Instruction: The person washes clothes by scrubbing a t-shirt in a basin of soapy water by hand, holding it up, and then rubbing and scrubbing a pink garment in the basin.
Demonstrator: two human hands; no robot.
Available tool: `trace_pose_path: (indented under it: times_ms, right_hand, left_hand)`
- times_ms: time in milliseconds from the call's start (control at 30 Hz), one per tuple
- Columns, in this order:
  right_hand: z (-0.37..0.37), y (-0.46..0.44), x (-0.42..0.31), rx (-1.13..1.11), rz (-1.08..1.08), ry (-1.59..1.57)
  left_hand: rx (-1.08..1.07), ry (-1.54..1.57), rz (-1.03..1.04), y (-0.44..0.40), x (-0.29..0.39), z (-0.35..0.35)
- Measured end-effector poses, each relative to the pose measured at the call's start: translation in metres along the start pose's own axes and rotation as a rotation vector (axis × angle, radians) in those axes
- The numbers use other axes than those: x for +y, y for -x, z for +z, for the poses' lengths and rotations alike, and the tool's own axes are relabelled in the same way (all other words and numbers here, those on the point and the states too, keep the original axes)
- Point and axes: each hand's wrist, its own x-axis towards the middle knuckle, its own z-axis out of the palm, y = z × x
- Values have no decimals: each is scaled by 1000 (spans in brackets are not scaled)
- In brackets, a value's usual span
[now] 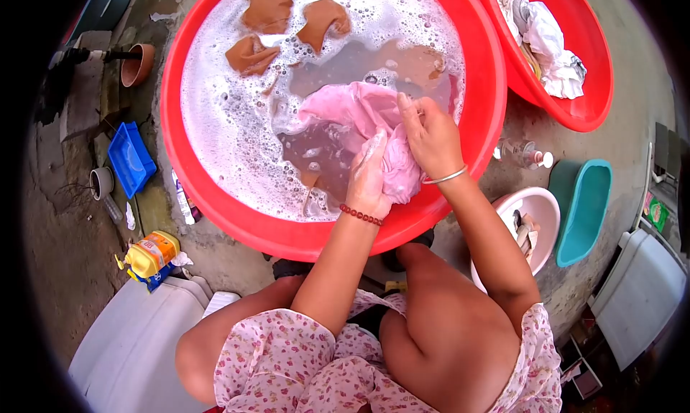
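A wet pink cloth garment (359, 105) is bunched between both hands, over the soapy water of a large red basin (327, 248). My left hand (368, 179), with a dark red bead bracelet at the wrist, is closed on the lower folds. My right hand (435, 136), with a silver bangle, pinches the cloth at its upper right. Part of the garment trails onto the water. Brown cloth (269, 9) breaks through the white suds on the far side. Foam hides most of what lies below the surface.
A second red basin (593, 68) holds white cloths (550, 43) at upper right. To the right stand a clear bottle (521, 154), a pale pink basin (550, 230) and a teal tub (586, 212). On the left are a yellow jug (154, 253) and a blue tray (131, 160).
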Motion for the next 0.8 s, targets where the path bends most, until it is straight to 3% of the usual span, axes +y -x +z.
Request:
trace_pose_path:
  times_ms: [67,133,200,233,267,300,433,467,567,600,633,667,733,800]
  right_hand:
    - [-4,23,-23,-140,-137,196]
    - [-1,52,-54,-224,-374,64]
    - [9,67,-63,-307,-544,198]
    - [9,55,-56,-309,-540,200]
    - [11,29,-44,-198,-393,219]
    - [11,10,-35,-86,-256,235]
    - [4,9,-38,-74,-251,248]
    - [4,27,-49,-80,-344,147]
    - [3,65,-68,-139,-474,118]
    - [4,48,-55,-144,-467,115]
    - [7,22,-38,-41,-396,206]
    - [8,7,-29,70,-331,294]
    - [4,9,-29,65,-315,296]
    - [-1,18,-40,66,-326,315]
  left_hand:
    - [83,30,9,-1,13,-2]
    - [109,62,-51,5,20,-10]
    - [-49,105,-28,14,16,-10]
    - [-126,131,-15,20,14,-9]
    - [-203,156,2,25,14,-6]
    - [28,23,-17,29,15,22]
    - [145,29,-3,26,11,20]
    - [133,59,-18,25,13,14]
    - [-586,306,24,-3,-3,-56]
    - [-697,269,95,-5,-11,-60]
    - [-54,137,-98,18,10,-10]
    - [-130,186,-96,18,2,-3]
    - [75,122,-33,20,-2,4]
    - [36,89,-41,21,6,8]
